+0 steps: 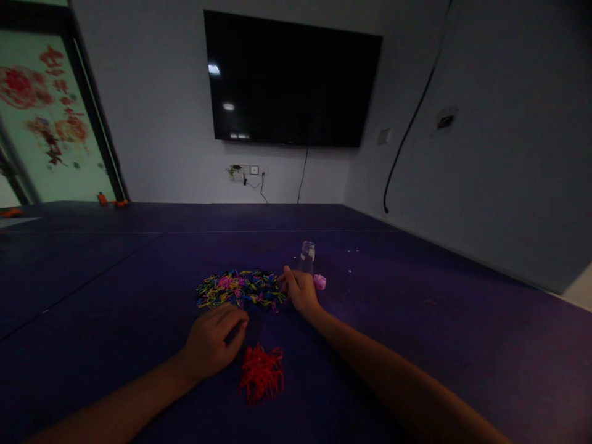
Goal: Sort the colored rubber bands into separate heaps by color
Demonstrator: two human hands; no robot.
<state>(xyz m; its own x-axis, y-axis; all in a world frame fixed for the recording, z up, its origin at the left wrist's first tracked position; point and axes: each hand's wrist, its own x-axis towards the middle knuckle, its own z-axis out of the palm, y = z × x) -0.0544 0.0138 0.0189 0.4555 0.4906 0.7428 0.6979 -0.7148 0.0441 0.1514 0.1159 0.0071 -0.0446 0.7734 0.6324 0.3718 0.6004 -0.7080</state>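
Observation:
A wide pile of small coloured loops (238,288), which look like rubber bands in yellow, blue, pink and black, lies on the dark purple surface. My left hand (215,338) rests at the pile's near edge, with fingers curled and the thumb and index tips together. Whatever may be between them is too small to see. At the pile's right end, my right hand (301,290) has its fingers bent down in a pinch among the loops; its fingertips are partly hidden. Closer to me, a separate heap of red loops (261,373) sits just right of my left hand.
Behind my right hand stands a clear bottle (307,254), with a pink cap (319,282) beside it. Small white bits (350,271) are scattered on the purple surface (398,296). A television (291,80) hangs on the far wall, and a black cable (411,123) runs down the right wall.

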